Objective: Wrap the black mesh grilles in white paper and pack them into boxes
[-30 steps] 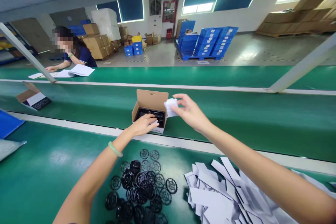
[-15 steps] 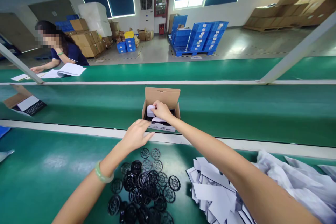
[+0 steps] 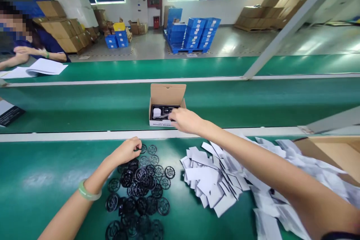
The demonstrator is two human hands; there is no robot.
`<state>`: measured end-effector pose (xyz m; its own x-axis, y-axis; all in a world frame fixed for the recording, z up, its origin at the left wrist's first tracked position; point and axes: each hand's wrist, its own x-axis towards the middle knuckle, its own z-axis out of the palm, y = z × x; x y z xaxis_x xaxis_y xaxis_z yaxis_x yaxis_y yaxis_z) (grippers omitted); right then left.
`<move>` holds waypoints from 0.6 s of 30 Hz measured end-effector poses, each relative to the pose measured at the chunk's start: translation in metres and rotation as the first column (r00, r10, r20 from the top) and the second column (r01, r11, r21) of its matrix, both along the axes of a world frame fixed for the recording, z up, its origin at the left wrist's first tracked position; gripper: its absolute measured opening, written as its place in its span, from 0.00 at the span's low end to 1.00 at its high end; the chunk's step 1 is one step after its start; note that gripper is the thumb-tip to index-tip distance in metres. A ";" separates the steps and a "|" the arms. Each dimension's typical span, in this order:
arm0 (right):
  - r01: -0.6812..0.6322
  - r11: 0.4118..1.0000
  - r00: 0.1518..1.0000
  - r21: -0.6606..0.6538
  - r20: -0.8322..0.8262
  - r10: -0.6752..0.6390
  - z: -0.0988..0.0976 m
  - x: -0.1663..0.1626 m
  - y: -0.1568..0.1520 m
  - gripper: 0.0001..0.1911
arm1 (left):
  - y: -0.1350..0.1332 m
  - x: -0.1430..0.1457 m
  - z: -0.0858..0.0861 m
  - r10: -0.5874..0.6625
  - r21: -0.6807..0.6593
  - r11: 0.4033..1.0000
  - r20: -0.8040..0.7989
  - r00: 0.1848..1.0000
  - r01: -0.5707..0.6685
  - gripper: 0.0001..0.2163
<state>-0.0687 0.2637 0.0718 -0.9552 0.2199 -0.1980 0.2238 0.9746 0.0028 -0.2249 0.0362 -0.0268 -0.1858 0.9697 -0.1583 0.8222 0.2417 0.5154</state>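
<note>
An open cardboard box [image 3: 167, 95] sits on the green conveyor belt [image 3: 253, 101], with a black item and a small white piece [image 3: 156, 112] inside. My right hand [image 3: 184, 120] reaches over the box's right front corner, fingers curled at its rim; whether it holds anything is hidden. My left hand [image 3: 127, 150] rests on the near table at the top of a pile of black round grilles [image 3: 140, 191], fingers pinched together on one of them. A green bangle [image 3: 87, 194] circles that wrist.
A heap of white paper slips [image 3: 213, 180] lies right of the grilles. A brown carton [image 3: 334, 153] stands at the right edge. Across the belt a person [image 3: 30, 45] sits with papers [image 3: 42, 67]. Another open box [image 3: 8, 112] rides the belt at far left. Blue crates [image 3: 194, 33] stand behind.
My right hand left the white piece in the box and drew back to its right front corner. My left hand pulled back from the belt edge to the grille pile.
</note>
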 end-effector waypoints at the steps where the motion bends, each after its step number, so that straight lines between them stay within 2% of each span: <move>1: -0.010 1.000 0.991 -0.030 0.132 0.014 0.005 0.022 -0.003 0.14 | 0.000 0.001 0.001 0.001 0.000 1.000 -0.001 1.000 -0.001 0.04; 3: 0.018 0.996 0.927 -0.087 0.375 0.015 0.006 0.062 -0.010 0.16 | 0.002 0.005 0.003 0.004 -0.003 1.000 0.001 1.000 -0.004 0.13; 5: 0.058 0.993 0.886 -0.099 0.464 -0.005 -0.003 0.091 -0.016 0.18 | 0.006 0.011 0.005 0.004 -0.026 1.000 -0.014 1.000 -0.005 0.16; 8: 0.131 0.982 0.920 -0.138 0.387 -0.069 -0.021 0.119 -0.020 0.19 | 0.012 0.017 0.009 0.031 -0.062 0.998 -0.053 0.998 -0.034 0.12; 11: 0.229 0.929 0.960 -0.291 0.223 -0.167 -0.028 0.137 -0.016 0.18 | 0.014 0.018 0.013 0.088 -0.041 0.995 -0.074 0.993 -0.091 0.09; 13: 0.244 0.861 0.968 -0.446 0.060 -0.244 -0.025 0.148 -0.013 0.15 | 0.014 0.019 0.016 0.139 -0.019 0.990 -0.079 0.987 -0.141 0.08; 15: 0.184 0.768 0.939 -0.613 -0.122 -0.323 -0.021 0.158 -0.012 0.12 | 0.012 0.023 0.017 0.190 0.002 0.982 -0.084 0.978 -0.190 0.09; 18: 0.064 0.569 0.845 -0.820 -0.258 -0.468 -0.012 0.172 -0.015 0.12 | 0.011 0.037 0.016 0.250 0.024 0.968 -0.094 0.964 -0.249 0.14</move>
